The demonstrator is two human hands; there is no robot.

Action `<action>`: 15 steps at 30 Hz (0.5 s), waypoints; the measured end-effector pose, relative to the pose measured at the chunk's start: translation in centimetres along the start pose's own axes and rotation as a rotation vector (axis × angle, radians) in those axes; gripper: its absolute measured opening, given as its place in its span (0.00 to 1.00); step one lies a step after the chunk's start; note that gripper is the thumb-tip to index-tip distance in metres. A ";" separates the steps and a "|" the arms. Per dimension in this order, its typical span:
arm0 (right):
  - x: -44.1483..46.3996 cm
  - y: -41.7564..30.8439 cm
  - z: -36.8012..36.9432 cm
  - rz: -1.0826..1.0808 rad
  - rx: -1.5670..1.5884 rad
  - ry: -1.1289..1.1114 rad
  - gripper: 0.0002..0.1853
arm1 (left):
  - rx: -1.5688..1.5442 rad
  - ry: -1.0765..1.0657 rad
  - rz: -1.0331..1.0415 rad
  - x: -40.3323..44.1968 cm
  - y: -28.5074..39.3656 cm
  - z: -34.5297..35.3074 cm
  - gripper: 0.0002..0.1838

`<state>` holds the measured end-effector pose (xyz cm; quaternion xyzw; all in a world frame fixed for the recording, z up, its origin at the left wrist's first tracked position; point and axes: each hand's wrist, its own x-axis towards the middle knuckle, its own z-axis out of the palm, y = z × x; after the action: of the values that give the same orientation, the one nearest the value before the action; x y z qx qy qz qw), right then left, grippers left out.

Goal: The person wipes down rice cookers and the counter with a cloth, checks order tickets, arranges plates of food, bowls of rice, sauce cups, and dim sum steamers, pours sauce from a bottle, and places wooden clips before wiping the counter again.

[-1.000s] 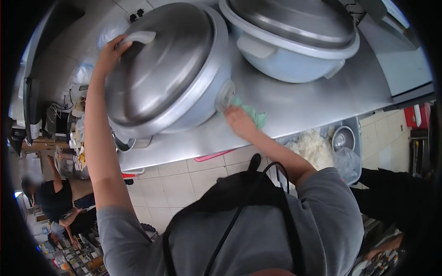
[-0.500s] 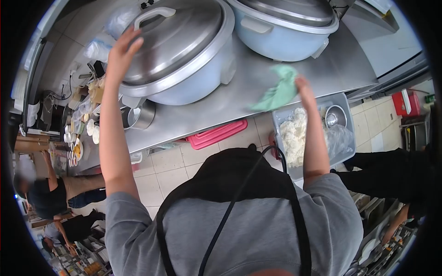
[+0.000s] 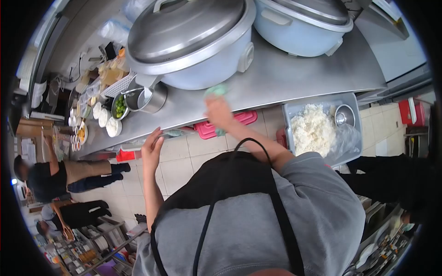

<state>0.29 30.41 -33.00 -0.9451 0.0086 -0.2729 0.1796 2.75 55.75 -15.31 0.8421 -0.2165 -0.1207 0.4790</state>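
Note:
My right hand is closed on a green cloth and presses it to the steel counter near the front edge. Motion blurs its fingers. Just beyond the cloth stands a large pale-blue rice cooker with its domed metal lid on. Off the counter's front edge, my left hand hangs in the air, fingers apart and holding nothing. A steel pot on the counter is the nearest vessel to it.
A second lidded cooker stands back right. Below it, a grey tub holds white rice and a metal bowl. Green limes and small containers line the left. A red lid sits under the counter. Co-workers stand on both sides.
My right hand has brought the cloth from the right, in the air, leftward down onto the counter. My left hand has left the big cooker's lid area and dropped toward me.

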 end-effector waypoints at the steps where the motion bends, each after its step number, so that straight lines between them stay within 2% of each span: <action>1: 0.0 -3.1 -0.9 -0.122 0.013 -0.072 0.20 | -0.033 -0.010 -0.004 -0.2 -0.5 0.3 0.14; 2: 0.4 -3.5 -2.1 -0.142 0.023 -0.080 0.20 | -0.001 -0.038 -0.013 -0.1 -0.1 0.8 0.14; 4: 0.4 -1.9 -4.4 -0.344 0.105 -0.270 0.20 | -0.026 -0.038 -0.047 0.5 -0.9 1.9 0.15; 5: 0.1 0.4 -5.5 -0.312 0.094 -0.240 0.19 | -0.048 -0.066 -0.072 1.0 -1.6 2.1 0.16; 6: 0.2 2.2 -7.7 -0.143 -0.037 -0.464 0.20 | -0.052 -0.044 -0.080 1.7 -2.4 1.9 0.16; 7: -2.2 5.9 -8.0 0.096 -0.132 -0.523 0.19 | -0.059 -0.017 -0.211 2.5 -3.2 1.9 0.18; 8: -4.0 9.6 -10.2 0.031 -0.223 -0.286 0.19 | -0.070 0.011 -0.346 3.3 -4.0 1.9 0.20; 9: -5.8 13.4 -12.6 0.020 -0.224 -0.083 0.19 | -0.237 0.084 -0.380 4.2 -4.9 1.8 0.23; 12: -10.3 26.3 -18.1 0.466 -0.477 -0.200 0.22 | -0.685 0.314 -0.476 7.7 -8.1 0.2 0.26; 13: -11.3 29.6 -19.9 0.554 -0.523 -0.200 0.24 | -0.829 0.412 -0.501 9.0 -9.4 -0.5 0.27; 15: -10.4 31.2 -21.3 1.017 -0.623 -0.145 0.26 | -1.047 0.561 -0.545 11.5 -10.6 -1.6 0.28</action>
<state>-17.05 -4.68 -32.27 -0.8467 0.5272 -0.0722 0.0023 16.11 56.13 -23.54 0.5218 0.2253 -0.1027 0.8163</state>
